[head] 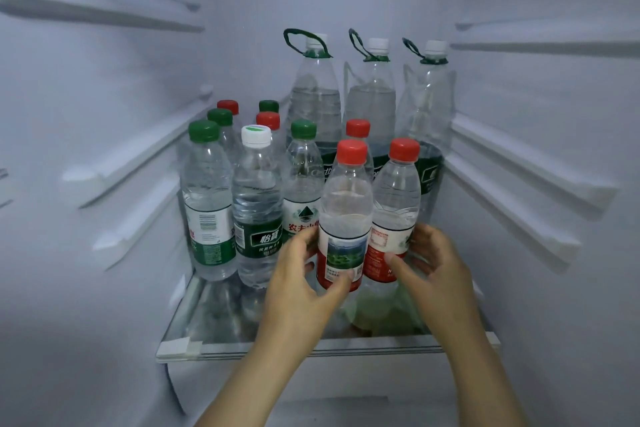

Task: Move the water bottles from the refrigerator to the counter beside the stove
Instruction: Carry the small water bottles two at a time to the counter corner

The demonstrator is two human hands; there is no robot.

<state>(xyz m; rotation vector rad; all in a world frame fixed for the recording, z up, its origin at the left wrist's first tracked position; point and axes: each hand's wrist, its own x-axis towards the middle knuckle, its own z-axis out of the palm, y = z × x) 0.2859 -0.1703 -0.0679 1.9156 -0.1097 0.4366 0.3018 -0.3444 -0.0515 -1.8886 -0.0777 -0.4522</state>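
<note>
Several water bottles stand on a glass refrigerator shelf (pixel 214 343). At the front, two red-capped bottles stand side by side. My left hand (pixel 304 274) wraps around the label of the left red-capped bottle (pixel 344 204). My right hand (pixel 429 263) closes around the lower part of the right red-capped bottle (pixel 396 198). To their left stand a white-capped bottle (pixel 256 204) and green-capped bottles (pixel 207 198). Three tall bottles with green carry loops (pixel 315 94) stand at the back.
White refrigerator walls with shelf rails (pixel 512 163) close in on both sides. More red-capped and green-capped bottles (pixel 268 120) crowd the back left. A strip of bare glass lies along the shelf's front edge.
</note>
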